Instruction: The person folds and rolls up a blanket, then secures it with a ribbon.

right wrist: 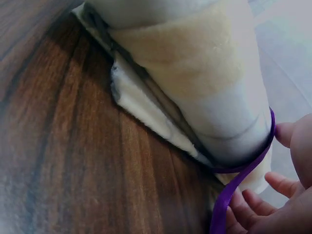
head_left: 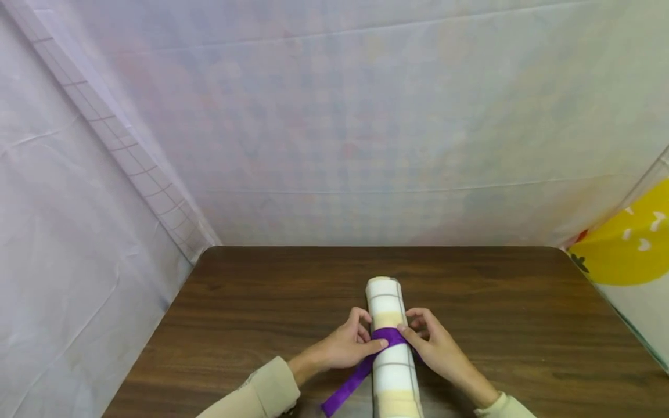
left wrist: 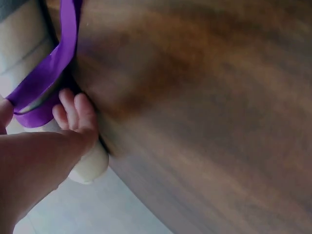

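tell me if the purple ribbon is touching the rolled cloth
Touching. The head view shows it: the purple ribbon lies across the top of the rolled cloth, wrapping over it between the two thumbs.

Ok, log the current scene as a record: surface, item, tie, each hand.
surface: dark wood-grain table
item: fabric roll, white and yellow, thin dark lines
tie: purple ribbon around the roll, one tail slanting off its left side
left hand: thumb on ribbon, fingers beside roll
right hand: thumb at ribbon's edge, fingers beside roll
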### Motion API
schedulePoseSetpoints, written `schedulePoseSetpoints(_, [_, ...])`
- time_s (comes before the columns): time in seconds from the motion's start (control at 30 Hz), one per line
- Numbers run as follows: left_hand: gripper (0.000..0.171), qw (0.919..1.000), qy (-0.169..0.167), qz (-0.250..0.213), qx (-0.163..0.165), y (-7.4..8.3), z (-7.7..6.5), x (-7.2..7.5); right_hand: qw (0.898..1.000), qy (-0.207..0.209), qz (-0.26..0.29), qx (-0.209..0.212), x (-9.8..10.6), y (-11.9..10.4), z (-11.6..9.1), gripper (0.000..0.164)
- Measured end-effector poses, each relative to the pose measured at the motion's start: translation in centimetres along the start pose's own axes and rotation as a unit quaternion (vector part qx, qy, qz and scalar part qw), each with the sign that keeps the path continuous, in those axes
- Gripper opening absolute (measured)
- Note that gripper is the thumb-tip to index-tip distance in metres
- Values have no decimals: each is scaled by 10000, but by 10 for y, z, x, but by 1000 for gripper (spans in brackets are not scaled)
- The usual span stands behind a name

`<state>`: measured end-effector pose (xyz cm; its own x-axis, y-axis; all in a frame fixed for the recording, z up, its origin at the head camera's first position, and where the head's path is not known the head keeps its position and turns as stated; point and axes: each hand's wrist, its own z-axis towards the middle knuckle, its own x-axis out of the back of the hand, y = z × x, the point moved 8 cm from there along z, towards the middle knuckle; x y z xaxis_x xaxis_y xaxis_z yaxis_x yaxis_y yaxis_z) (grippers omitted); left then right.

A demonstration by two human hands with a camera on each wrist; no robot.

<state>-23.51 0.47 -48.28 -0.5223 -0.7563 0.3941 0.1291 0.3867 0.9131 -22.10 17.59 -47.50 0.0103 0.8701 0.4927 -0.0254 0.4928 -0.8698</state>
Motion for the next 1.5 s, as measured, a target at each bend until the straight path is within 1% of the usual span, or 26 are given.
schedulePoseSetpoints(0.07, [49,10000,40,-25,42,-1,0,-1,9999,-48,104,4,-1,2,1,37])
schedulePoseSetpoints(0.23, [46,9999,-9,-164,47,-2,-1,-4,9997,-162,152,94,0,1,0,36])
schedulePoseSetpoints(0.37, [44,9996,26,-284,4,-1,-1,-3,9993,-343,130,9,-1,1,-2,38])
schedulePoseSetpoints(0.5, [41,9989,138,-432,-144,2,-2,0,9980,-606,190,17,-4,1,-5,39])
schedulePoseSetpoints(0.67, [38,9968,147,-688,-377,5,-1,0,9946,-950,413,88,-8,1,-8,40])
schedulePoseSetpoints(0.83, [35,9956,127,-746,-558,8,1,0,9921,-1152,407,289,-8,-2,-10,38])
schedulePoseSetpoints(0.97, [30,9933,-2,-908,-718,9,1,0,9889,-1323,444,514,-6,-7,-10,30])
schedulePoseSetpoints(1.1, [28,9913,-108,-1113,-689,7,2,0,9847,-1476,541,748,-3,-12,-12,23])
schedulePoseSetpoints(1.33, [25,9939,-82,-840,-714,5,4,6,9826,-1389,613,1066,5,-11,-12,22])
schedulePoseSetpoints(1.5, [25,9943,-61,-783,-715,1,5,8,9759,-1546,789,1322,2,-7,-13,22])
